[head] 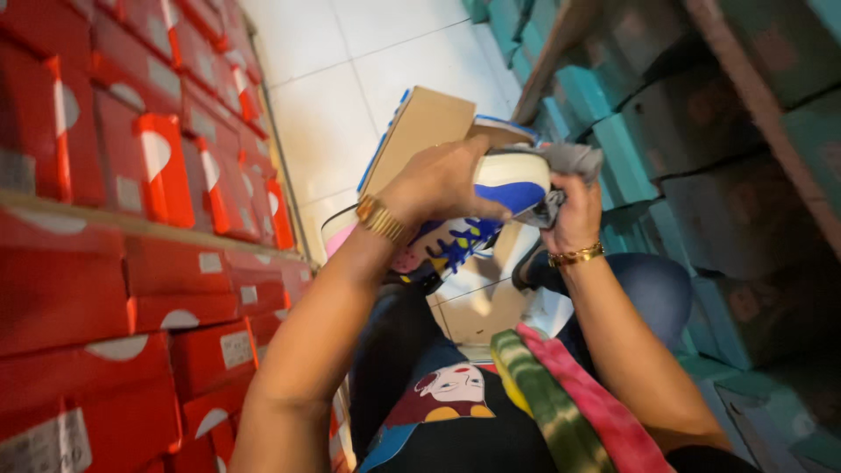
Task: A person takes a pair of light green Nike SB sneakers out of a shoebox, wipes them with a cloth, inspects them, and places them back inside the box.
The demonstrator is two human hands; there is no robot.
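White floor tiles (368, 96) left a narrow aisle between stacked red cardboard shoeboxes with white labels (131, 263) and shelved teal boxes (692, 114). Above the lap, the left hand (442, 182) clasped a white, blue and pink sneaker (469, 229); the right hand (574, 215) pinched a grey cloth (569, 162) against it. Behind stood an open tan box (420, 131).

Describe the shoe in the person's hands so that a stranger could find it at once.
Between the red boxes and the teal boxes, find the two raised hands. The left hand grips a white shoe. Only it has a blue toe patch and blue laces.
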